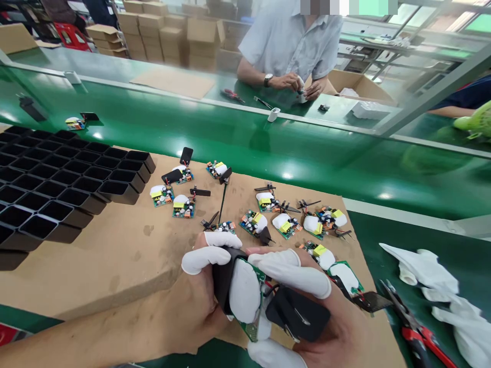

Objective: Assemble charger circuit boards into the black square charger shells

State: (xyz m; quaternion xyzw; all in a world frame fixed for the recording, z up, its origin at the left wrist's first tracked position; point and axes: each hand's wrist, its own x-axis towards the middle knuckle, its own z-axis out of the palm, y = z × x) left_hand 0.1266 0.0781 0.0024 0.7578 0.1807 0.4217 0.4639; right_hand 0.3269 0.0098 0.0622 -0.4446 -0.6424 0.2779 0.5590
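My left hand (pixel 207 286), with white finger cots on some fingers, is closed around a black plastic housing (pixel 222 281). My right hand (pixel 307 286), also in finger cots, grips a circuit board (pixel 245 296) with a white pad on it. The board is partly inside the housing's mouth. Wires join it to a black plug cover (pixel 297 313) with metal pins, which lies against my right palm. Beyond my hands, several circuit boards with yellow parts and white pads, such as one board (pixel 183 206), lie on the cardboard sheet (pixel 153 255).
Rows of open black housings (pixel 72 179) stand at the left. Red-handled pliers (pixel 414 322) and white gloves or cloths (pixel 441 286) lie at the right. Past a metal rail (pixel 184 99), a person (pixel 291 46) handles a small white item. Cardboard boxes (pixel 164 36) are stacked behind.
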